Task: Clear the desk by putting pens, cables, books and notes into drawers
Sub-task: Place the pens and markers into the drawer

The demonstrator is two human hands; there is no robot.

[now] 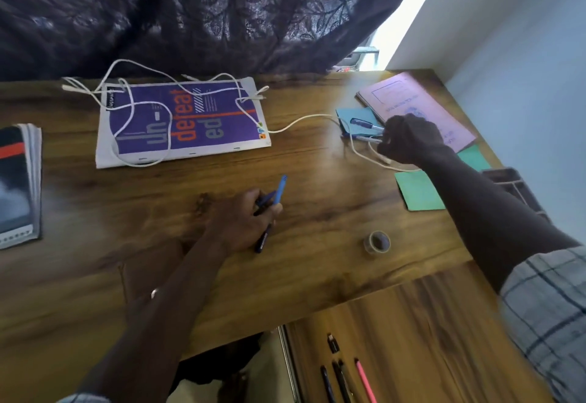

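Pen-gathering step, we judge. Our left hand (pixel 250 215) is clamped on a bunch of blue pens (pixel 272 202) low over the tabletop (pixel 317 180). Our right hand (pixel 409 141) is closed on more pens (pixel 367 139) beside the blue note (pixel 352 117), with the white cable (pixel 301 122) running under it. Next we'd carry both bunches to the open drawer (pixel 428 339) at bottom right, where several pens already lie, without snagging the cable. Pens look slim, blue and dark, capped. Books, notes and tape roll (pixel 377 241) still out.
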